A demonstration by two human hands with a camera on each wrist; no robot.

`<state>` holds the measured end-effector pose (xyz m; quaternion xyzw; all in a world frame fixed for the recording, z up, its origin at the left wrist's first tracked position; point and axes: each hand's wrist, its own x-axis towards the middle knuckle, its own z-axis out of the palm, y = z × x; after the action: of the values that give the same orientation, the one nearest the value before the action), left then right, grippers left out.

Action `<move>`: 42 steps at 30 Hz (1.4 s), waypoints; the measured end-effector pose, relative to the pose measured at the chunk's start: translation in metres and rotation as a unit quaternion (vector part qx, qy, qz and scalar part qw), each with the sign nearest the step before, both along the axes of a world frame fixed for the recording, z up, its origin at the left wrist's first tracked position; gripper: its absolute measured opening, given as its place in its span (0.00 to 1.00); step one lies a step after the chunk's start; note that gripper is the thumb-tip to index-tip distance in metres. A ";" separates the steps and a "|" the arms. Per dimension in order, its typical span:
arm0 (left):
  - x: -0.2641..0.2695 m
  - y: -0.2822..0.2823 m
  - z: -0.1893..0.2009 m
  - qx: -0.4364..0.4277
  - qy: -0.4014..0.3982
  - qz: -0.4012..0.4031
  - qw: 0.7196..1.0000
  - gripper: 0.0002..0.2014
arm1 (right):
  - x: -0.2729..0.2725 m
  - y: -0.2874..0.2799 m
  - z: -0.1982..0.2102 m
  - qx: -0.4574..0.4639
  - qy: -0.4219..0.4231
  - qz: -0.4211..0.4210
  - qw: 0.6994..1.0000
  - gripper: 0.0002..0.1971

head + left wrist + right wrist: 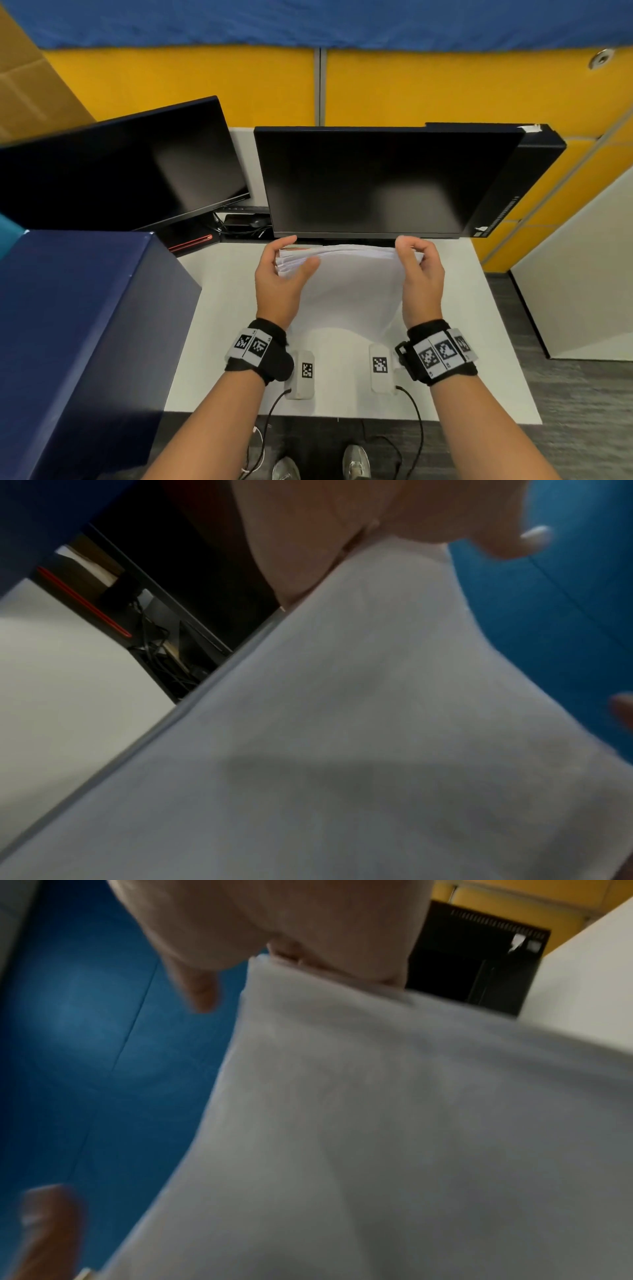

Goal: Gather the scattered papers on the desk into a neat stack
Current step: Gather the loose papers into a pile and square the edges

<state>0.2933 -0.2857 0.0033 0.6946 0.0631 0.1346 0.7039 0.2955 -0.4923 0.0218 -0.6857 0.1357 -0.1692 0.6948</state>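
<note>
A stack of white papers [349, 277] stands tilted on its lower edge on the white desk [219, 308], in front of the right monitor. My left hand [284, 263] grips the stack's upper left edge, thumb in front and fingers behind. My right hand [416, 262] grips the upper right edge the same way. In the left wrist view the papers [342, 737] fill the frame under my palm, and the top sheets fan apart a little at the left corner. In the right wrist view the papers [394, 1123] run up to my fingers.
Two dark monitors [370, 181] [120, 171] stand behind the papers. A large dark blue box [78, 325] sits on the left of the desk. Yellow partition panels [445, 89] rise behind. The desk's front edge [342, 418] is near my wrists, with cables hanging below.
</note>
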 end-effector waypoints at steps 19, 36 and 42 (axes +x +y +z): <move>0.020 0.055 -0.035 -0.331 0.120 -0.014 0.936 0.31 | 0.002 -0.024 -0.058 0.298 0.076 0.124 0.943 0.18; 0.021 0.102 -0.042 0.004 0.199 -0.163 0.966 0.33 | 0.013 -0.070 -0.055 0.225 0.110 0.278 0.928 0.33; 0.022 0.080 -0.063 0.110 0.137 -0.040 0.984 0.13 | 0.007 -0.065 -0.055 -0.045 0.100 0.119 0.987 0.13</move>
<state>0.3153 -0.2053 -0.0595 0.7815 0.1159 0.0167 0.6128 0.3027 -0.5572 -0.0329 -0.7408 0.1146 -0.0222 0.6615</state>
